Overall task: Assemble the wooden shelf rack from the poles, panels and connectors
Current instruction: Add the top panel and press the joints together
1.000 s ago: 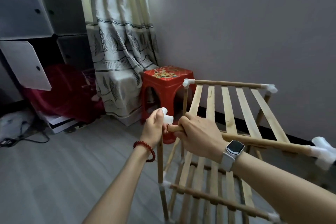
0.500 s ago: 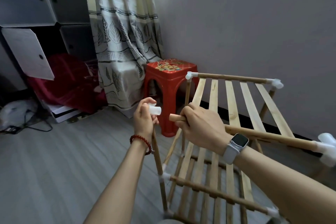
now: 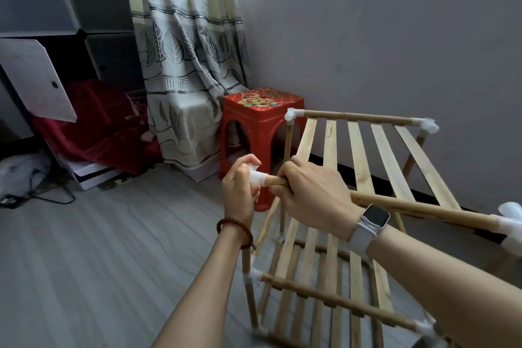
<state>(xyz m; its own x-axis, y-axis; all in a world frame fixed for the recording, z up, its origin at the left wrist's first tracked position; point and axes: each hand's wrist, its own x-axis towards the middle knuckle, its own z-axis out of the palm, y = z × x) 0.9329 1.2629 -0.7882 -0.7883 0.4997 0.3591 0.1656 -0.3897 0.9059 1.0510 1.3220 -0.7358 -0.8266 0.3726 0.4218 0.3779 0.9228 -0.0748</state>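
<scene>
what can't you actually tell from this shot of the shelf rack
- Head view: how deep the pole sits in the white connector; the left hand and right hand cover the joint.
- Lower right corner connector: partly hidden by the right forearm.
- The rack's feet: cut off by the bottom edge.

- The left hand [image 3: 240, 189] covers most of the small white plastic connector [image 3: 257, 176]; whether the light wooden pole [image 3: 423, 209] is fully seated is unclear.
- The right hand [image 3: 313, 198] hides the pole's near stretch.
- The slatted wooden rack [image 3: 333, 271] is cut off by the lower edge.
- The white corner connector [image 3: 511, 223] leaves the right edge.
</scene>
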